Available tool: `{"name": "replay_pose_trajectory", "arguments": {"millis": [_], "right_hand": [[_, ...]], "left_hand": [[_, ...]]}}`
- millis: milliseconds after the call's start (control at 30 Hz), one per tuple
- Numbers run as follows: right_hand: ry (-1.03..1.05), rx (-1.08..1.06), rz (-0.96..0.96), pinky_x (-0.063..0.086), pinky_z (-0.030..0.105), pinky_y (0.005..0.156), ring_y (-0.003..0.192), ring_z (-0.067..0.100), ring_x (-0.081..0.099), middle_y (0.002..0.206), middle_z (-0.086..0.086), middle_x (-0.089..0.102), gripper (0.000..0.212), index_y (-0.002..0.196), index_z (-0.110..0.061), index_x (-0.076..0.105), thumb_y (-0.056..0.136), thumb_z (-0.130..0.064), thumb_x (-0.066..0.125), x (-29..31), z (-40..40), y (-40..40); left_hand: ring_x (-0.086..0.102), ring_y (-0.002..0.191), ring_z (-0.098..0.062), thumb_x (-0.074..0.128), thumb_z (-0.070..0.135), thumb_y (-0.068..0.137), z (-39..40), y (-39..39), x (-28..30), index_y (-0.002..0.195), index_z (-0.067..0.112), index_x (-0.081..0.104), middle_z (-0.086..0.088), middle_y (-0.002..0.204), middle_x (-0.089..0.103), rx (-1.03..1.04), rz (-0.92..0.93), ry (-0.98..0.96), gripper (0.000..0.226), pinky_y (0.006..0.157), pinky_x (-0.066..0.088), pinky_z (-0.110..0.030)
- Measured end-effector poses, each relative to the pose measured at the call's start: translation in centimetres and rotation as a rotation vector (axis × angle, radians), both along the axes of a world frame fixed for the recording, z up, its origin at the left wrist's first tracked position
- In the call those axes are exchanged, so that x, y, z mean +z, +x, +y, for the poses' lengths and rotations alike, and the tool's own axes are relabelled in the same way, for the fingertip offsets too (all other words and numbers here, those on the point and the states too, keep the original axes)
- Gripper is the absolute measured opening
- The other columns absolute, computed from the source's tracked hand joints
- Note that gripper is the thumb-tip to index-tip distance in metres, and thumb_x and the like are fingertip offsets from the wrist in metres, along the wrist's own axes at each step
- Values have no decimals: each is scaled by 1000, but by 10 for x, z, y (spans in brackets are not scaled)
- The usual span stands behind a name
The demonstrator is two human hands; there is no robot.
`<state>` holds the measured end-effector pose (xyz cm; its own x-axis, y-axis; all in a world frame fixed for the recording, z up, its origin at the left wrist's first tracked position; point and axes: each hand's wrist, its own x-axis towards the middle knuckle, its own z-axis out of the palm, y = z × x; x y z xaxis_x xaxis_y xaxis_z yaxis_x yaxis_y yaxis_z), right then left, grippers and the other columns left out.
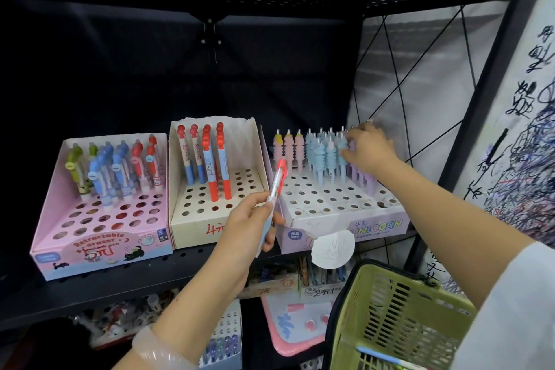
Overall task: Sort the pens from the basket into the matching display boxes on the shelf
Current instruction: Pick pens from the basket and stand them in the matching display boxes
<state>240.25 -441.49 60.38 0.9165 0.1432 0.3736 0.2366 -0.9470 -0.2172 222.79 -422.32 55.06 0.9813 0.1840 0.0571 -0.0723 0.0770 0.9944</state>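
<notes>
My left hand (249,222), at centre frame, pinches a red-capped pen with a clear barrel and pale blue grip (274,195), its long axis tilted up and slightly right, cap uppermost. The matching cream cardboard box with punched holes (192,219) lies just left of and behind my fingers (268,242), red-and-blue pens already standing in its back rows, so this hand is the nearer one. My right hand (371,149), at centre right, reaches into the lilac unicorn display box (381,227), fingers curled around the purple pens; whether it grips one I cannot tell. The pink eraser-pen box (99,249) sits lower left, the green plastic basket (390,309) lower right.
</notes>
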Motion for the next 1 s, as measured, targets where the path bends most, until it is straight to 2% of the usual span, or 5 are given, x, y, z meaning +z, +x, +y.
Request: {"name": "replay_pose_trajectory", "arguments": {"millis": [400,533,600,733,1000], "right_hand": [[-97,90,-62,25,48,106,130,29,33,139,9,41,53,141,-24,37,90,-23,52,6,-5,-9],[264,328,-224,37,30,97,110,14,53,119,2,59,33,125,-15,56,93,-17,51,10,23,-47],[484,486,19,43,19,83,92,-1,58,100,-10,65,22,112,-18,64,95,-22,49,9,41,-71],[810,706,560,53,23,81,89,8,66,93,-6,68,25,103,-21,65,98,-29,42,-1,65,-99],[999,859,666,53,21,78,84,10,66,92,2,70,17,103,-13,63,97,-18,47,-5,104,-114]], "left_hand": [[45,49,-9,40,13,97,-3,7,-2,96,24,61,4,62,63,-6,-10,-21,23,44,38,-21],[45,47,-7,41,15,98,-4,5,-2,98,20,57,4,62,63,12,-30,-34,16,46,38,-22],[44,47,-7,40,16,99,-5,3,-1,96,15,54,4,63,63,13,-41,-61,14,46,38,-20],[43,46,-7,34,17,101,-4,-3,0,96,10,53,3,61,64,6,-61,-113,21,42,37,-17],[50,45,-5,34,17,100,34,-25,-1,93,14,57,5,62,67,36,-92,-80,25,43,42,-17]]}}
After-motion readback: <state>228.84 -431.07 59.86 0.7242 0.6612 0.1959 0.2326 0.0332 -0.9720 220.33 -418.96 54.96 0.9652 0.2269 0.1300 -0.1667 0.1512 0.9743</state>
